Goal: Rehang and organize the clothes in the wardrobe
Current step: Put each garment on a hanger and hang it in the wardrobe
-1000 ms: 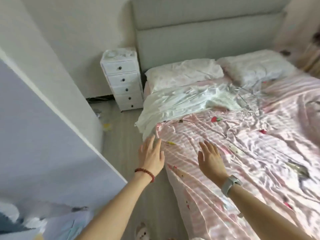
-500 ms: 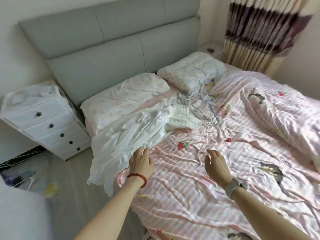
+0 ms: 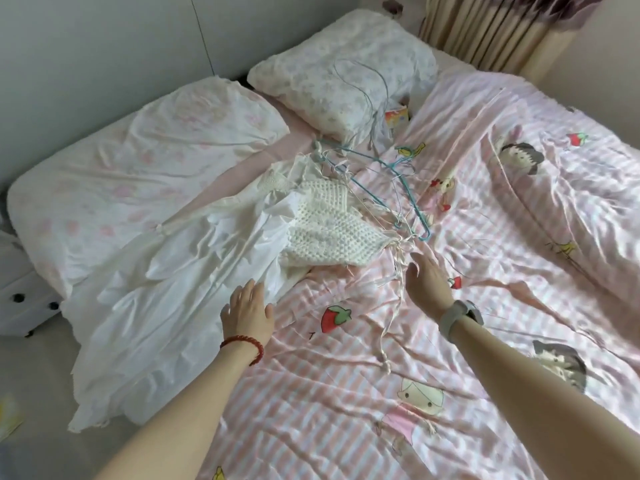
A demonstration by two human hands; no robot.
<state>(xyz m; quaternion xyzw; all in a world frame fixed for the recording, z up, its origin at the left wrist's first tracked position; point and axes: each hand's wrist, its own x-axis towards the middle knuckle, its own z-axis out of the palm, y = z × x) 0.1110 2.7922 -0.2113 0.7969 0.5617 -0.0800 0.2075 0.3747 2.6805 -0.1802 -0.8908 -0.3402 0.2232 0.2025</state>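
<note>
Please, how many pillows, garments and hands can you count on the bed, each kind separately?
Pillows: 2, one on the left and one further back
Garments: 2, a white dress and a white crochet top
Hands: 2, left hand and right hand
Total: 6

Two pillows [image 3: 145, 147], one white dress [image 3: 166, 299], one crocheted top [image 3: 325, 230] and a tangle of wire hangers [image 3: 388, 174], too knotted to count.

Both arms extended forward — left hand [image 3: 246, 311] and right hand [image 3: 426, 283] palms down, fingers straight, holding nothing.
</note>
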